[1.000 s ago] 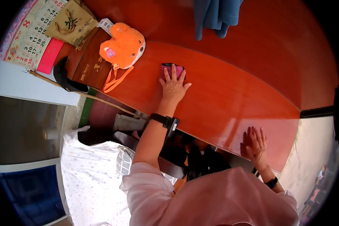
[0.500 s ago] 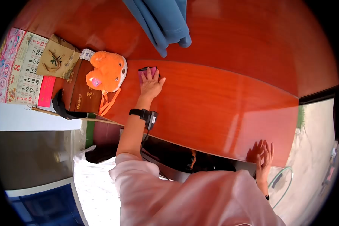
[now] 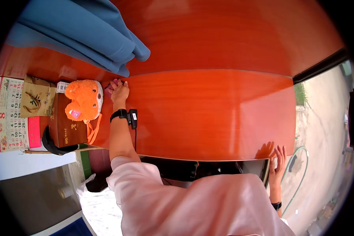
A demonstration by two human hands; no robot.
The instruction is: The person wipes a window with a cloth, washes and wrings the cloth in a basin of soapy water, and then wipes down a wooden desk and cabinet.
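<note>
My left hand (image 3: 119, 93) reaches to the far left of the red-brown desk (image 3: 192, 118), its bent fingers pressing on a small pink-purple cloth (image 3: 109, 89) with a dark edge. Much of the cloth is hidden under the fingers. Just left of it sits an orange plush animal head (image 3: 83, 98) with an orange strap (image 3: 93, 131). My right hand (image 3: 277, 163) is open at the desk's near right corner, fingers stretched up and nothing in them. A black band with a small box (image 3: 128, 117) is strapped round my left wrist.
A blue curtain (image 3: 94, 35) hangs at the back left, close above my left hand. A brown wooden box (image 3: 67, 131), a paper bag (image 3: 38, 96), a red envelope (image 3: 34, 131) and a calendar (image 3: 11, 114) lie at the left. A hose (image 3: 303, 177) lies on the ground at right.
My left hand and the cloth have moved left and farther back, closer to the plush and curtain; its fingers are less spread. My view has shifted too. My right hand stays at the desk corner.
</note>
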